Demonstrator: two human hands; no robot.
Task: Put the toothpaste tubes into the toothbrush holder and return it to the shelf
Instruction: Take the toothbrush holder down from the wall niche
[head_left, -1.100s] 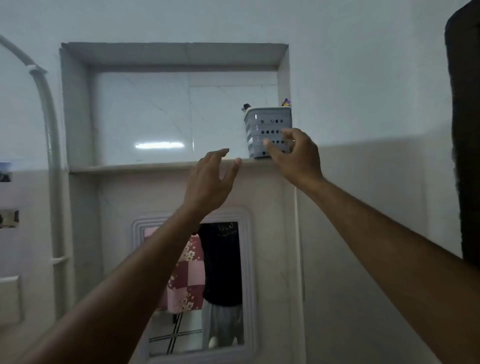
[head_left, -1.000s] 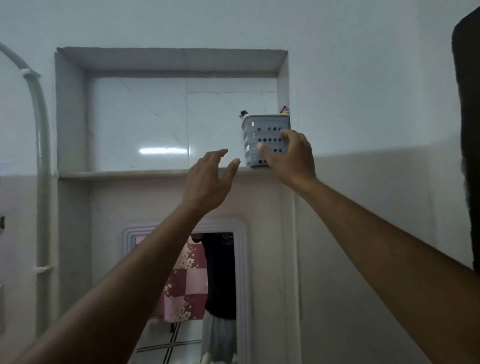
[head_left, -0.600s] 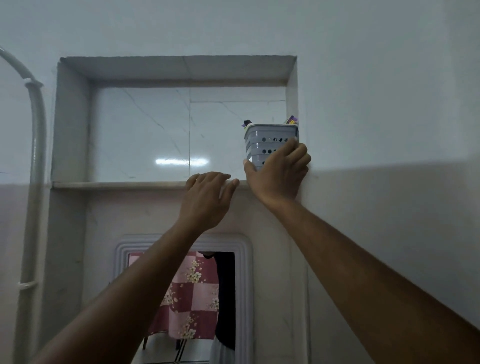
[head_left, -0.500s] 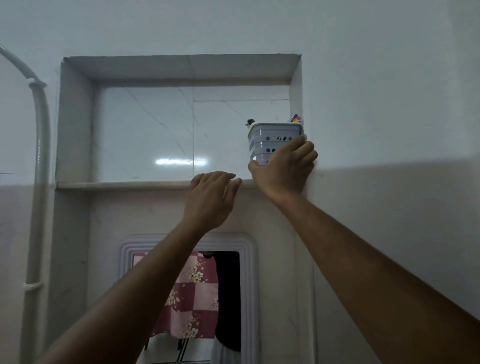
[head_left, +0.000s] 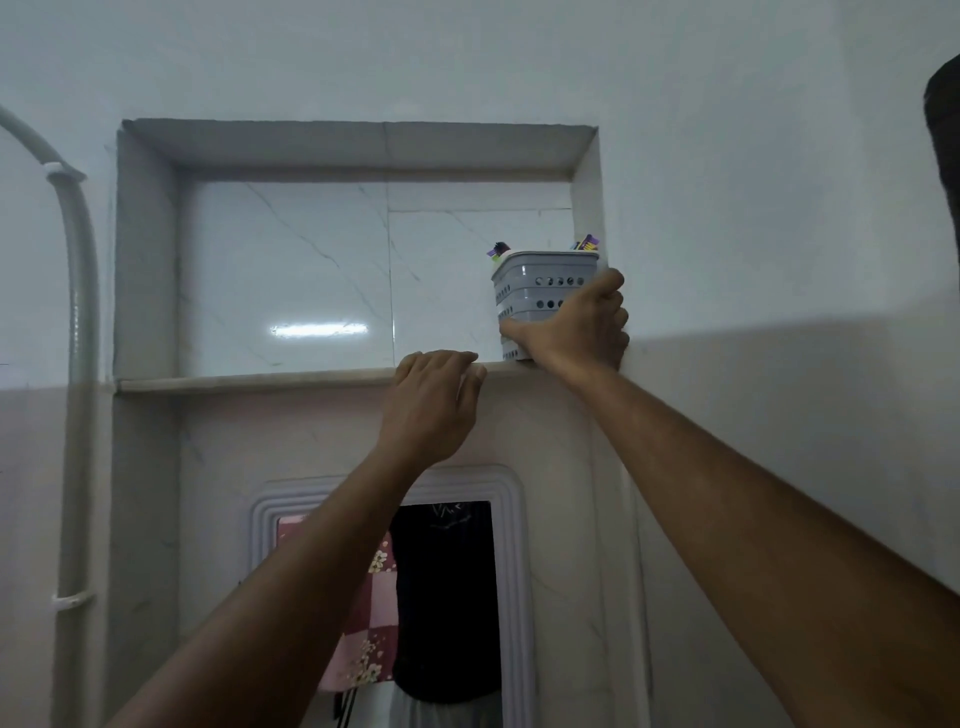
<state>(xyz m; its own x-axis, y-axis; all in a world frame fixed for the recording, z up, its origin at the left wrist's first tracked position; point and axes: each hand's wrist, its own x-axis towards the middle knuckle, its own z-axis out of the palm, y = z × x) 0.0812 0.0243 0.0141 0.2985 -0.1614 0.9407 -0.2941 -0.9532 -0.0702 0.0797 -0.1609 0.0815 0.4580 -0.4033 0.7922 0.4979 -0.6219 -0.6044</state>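
A grey perforated toothbrush holder (head_left: 535, 283) stands at the right end of the shelf (head_left: 249, 378), inside a tiled wall niche, close to the niche's right wall. Coloured toothbrush heads (head_left: 587, 242) stick out above its rim; no toothpaste tube can be made out. My right hand (head_left: 576, 325) is wrapped around the holder's lower front and right side. My left hand (head_left: 434, 402) holds nothing, its fingers curled over the shelf's front edge just left of the holder.
A mirror (head_left: 441, 608) in a white frame hangs on the wall below the shelf. A grey pipe (head_left: 78, 332) runs down the wall at the left. A dark object (head_left: 943, 156) shows at the right edge.
My right hand closed around the holder, which now stands on the shelf against the niche's right wall. My left hand rose and curled its fingers onto the shelf edge.
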